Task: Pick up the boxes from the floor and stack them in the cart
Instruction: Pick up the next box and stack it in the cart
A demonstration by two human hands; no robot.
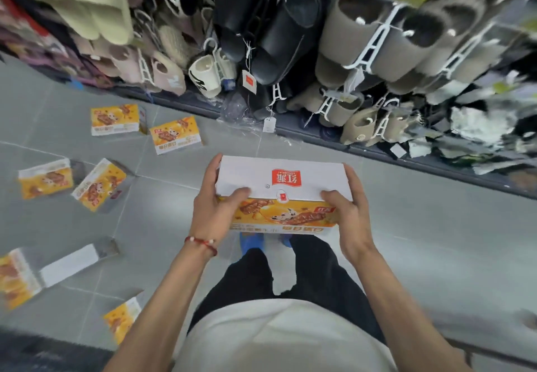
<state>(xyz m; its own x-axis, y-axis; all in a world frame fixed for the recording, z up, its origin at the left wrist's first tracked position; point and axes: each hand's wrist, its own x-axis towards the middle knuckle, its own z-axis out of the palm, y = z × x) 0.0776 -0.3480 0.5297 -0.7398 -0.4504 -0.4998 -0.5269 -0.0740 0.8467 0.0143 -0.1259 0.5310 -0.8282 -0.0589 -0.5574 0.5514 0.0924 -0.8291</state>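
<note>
box [282, 185] clasped endwise between left grip [213, 212] and right grip [350, 215], fingers likely curled beneath.

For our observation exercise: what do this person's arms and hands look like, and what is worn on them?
Both forearms are bare, with no sleeves in view. The left hand and right hand wear no gloves, and no rings show. The left wrist carries a thin red cord bracelet with a few pale beads. The right wrist wears nothing.
</note>
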